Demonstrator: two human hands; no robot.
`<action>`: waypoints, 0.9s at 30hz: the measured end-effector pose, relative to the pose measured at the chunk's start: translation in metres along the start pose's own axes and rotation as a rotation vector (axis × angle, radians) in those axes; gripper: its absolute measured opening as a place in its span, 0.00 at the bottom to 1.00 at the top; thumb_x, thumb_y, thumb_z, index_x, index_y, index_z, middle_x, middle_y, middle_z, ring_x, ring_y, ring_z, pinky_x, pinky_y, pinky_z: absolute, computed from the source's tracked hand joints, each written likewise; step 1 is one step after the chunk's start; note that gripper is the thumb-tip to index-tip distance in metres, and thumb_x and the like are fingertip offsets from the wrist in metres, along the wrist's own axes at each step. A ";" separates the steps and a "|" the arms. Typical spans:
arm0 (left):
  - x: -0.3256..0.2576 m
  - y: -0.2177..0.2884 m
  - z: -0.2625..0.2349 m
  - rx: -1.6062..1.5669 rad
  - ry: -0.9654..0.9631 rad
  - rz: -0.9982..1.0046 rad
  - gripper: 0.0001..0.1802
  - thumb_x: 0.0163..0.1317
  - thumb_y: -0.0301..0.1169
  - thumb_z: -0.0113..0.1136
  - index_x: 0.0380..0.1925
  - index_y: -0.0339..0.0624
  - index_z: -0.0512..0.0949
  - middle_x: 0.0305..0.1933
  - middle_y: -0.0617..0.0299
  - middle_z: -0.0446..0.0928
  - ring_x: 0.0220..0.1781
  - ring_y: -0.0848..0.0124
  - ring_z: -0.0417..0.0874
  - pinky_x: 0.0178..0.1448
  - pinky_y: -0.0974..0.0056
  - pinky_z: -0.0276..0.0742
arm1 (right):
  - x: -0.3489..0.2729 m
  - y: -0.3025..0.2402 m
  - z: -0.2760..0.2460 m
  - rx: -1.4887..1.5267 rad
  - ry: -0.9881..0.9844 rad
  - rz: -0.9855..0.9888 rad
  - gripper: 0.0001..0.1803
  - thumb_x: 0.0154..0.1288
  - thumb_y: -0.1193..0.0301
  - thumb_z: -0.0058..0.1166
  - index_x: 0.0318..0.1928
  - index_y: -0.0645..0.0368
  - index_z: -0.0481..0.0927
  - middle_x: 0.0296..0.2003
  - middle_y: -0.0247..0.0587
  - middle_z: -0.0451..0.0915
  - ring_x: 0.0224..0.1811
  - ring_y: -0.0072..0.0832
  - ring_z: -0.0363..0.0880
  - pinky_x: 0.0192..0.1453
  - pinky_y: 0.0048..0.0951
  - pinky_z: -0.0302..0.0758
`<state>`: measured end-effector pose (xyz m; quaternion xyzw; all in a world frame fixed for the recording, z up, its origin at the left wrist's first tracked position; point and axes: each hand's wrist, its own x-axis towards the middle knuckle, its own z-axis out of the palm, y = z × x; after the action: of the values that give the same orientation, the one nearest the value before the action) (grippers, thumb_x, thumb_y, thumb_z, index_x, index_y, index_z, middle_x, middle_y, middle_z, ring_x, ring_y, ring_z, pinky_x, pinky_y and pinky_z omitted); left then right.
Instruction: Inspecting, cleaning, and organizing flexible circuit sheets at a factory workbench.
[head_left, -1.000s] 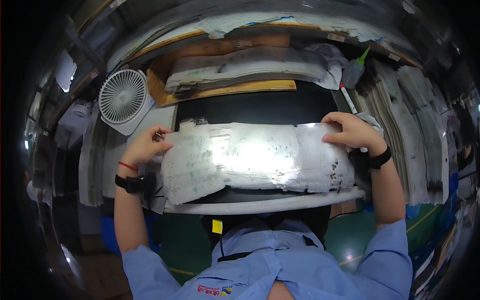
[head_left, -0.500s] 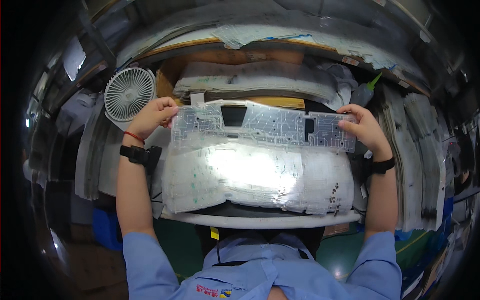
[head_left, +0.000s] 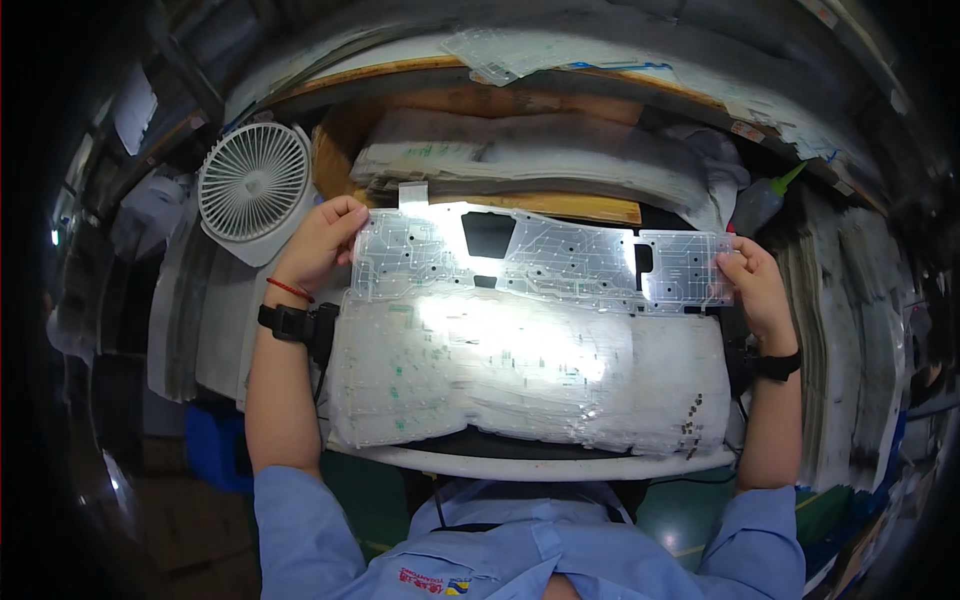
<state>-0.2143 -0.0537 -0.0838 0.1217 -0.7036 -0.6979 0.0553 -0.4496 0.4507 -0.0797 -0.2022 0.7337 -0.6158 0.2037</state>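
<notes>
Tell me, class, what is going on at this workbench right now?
A person in a blue shirt holds up a clear plastic sheet printed with fine lines, left hand at one end and right hand at the other. It is spread flat above a brightly lit stack of similar sheets on the bench. A small white fan stands at the left, a green-tipped bottle at the right.

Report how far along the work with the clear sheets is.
Done, by the look of it: one clear printed sheet is off the stack of sheets on the lit table. In hand: the left hand and right hand each pinch an end, holding it spread flat above the stack. Left: the stack beneath looks thick, so many sheets seem to remain; more stacks lie behind.
</notes>
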 end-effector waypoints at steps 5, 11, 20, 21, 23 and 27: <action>-0.006 0.004 0.002 0.016 0.034 0.019 0.10 0.71 0.36 0.53 0.34 0.44 0.75 0.23 0.72 0.74 0.18 0.86 0.67 0.21 0.81 0.61 | -0.001 -0.001 -0.001 -0.002 0.002 0.020 0.09 0.71 0.70 0.50 0.48 0.61 0.75 0.31 0.31 0.82 0.27 0.14 0.78 0.26 0.15 0.67; -0.005 0.005 0.008 -0.012 0.052 0.018 0.10 0.71 0.37 0.53 0.34 0.43 0.75 0.23 0.72 0.74 0.17 0.87 0.65 0.20 0.81 0.59 | -0.002 -0.002 0.000 -0.014 0.037 0.083 0.12 0.71 0.72 0.48 0.51 0.62 0.75 0.35 0.33 0.83 0.28 0.16 0.79 0.27 0.15 0.70; -0.006 0.001 0.005 -0.009 0.063 0.012 0.11 0.71 0.37 0.53 0.34 0.43 0.75 0.23 0.73 0.73 0.15 0.88 0.64 0.18 0.81 0.58 | 0.000 -0.001 0.001 -0.006 0.040 0.051 0.14 0.70 0.72 0.50 0.54 0.63 0.75 0.36 0.33 0.83 0.28 0.14 0.78 0.28 0.13 0.70; -0.006 0.001 0.005 -0.018 0.052 0.015 0.10 0.71 0.37 0.53 0.34 0.43 0.75 0.23 0.73 0.73 0.15 0.88 0.64 0.18 0.81 0.57 | -0.001 -0.002 0.000 -0.014 0.033 0.055 0.15 0.70 0.72 0.50 0.54 0.64 0.74 0.37 0.34 0.83 0.29 0.15 0.79 0.29 0.14 0.70; -0.005 0.002 0.005 -0.031 0.048 0.031 0.10 0.71 0.37 0.53 0.35 0.43 0.75 0.23 0.72 0.74 0.15 0.87 0.64 0.18 0.81 0.57 | 0.001 0.010 -0.011 0.020 0.020 0.010 0.16 0.70 0.72 0.50 0.56 0.64 0.73 0.38 0.34 0.83 0.30 0.14 0.79 0.30 0.14 0.70; -0.013 0.007 0.000 -0.067 -0.040 0.052 0.08 0.71 0.34 0.52 0.39 0.41 0.74 0.23 0.69 0.75 0.15 0.86 0.66 0.18 0.80 0.58 | -0.010 -0.014 -0.003 0.296 0.008 -0.116 0.22 0.71 0.71 0.50 0.62 0.64 0.69 0.40 0.35 0.82 0.34 0.14 0.79 0.32 0.13 0.70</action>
<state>-0.2025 -0.0506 -0.0754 0.0874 -0.6838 -0.7216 0.0633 -0.4419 0.4561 -0.0649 -0.2094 0.6228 -0.7288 0.1926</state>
